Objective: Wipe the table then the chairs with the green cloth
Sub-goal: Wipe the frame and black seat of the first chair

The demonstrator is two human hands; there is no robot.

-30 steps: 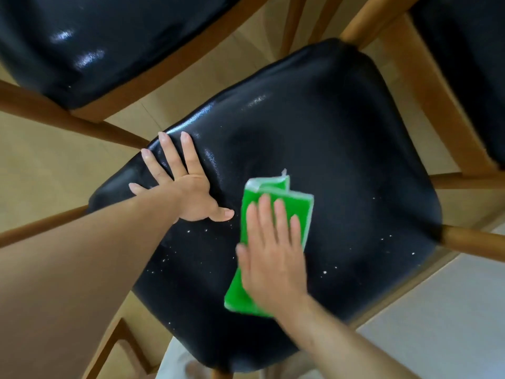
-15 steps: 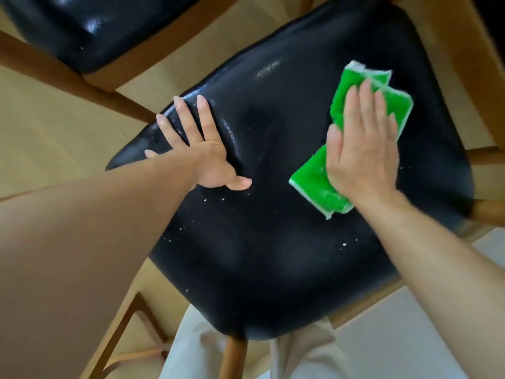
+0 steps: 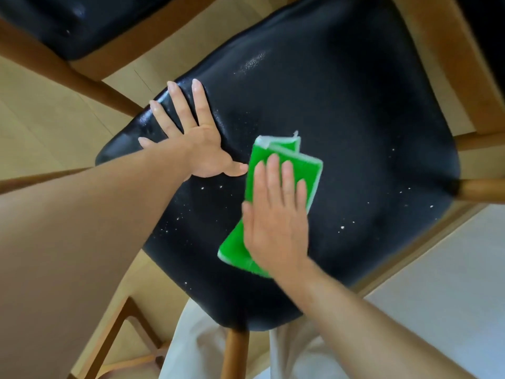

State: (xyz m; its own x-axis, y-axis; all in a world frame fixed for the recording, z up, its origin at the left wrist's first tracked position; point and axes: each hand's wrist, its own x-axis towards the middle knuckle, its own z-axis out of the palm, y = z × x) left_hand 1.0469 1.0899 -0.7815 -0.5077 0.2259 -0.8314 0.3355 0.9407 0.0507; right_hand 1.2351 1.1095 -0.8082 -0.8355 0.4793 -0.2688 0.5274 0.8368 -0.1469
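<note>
In the head view I saw the right hand point(image 3: 276, 228) pressing the folded green cloth point(image 3: 287, 170) flat on the black padded chair seat point(image 3: 355, 119), fingers straight and together. The left hand point(image 3: 196, 143) rested beside it on the seat, fingers spread. White crumbs point(image 3: 341, 227) lay nearby.

Black shiny chair seat point(image 3: 341, 110) w/ wood frame, green cloth point(image 3: 276, 165) flat on it near the middle, left hand point(image 3: 196, 143) flat beside cloth, right hand point(image 3: 276, 222) on cloth, white crumbs point(image 3: 342, 227) dotted about
</note>
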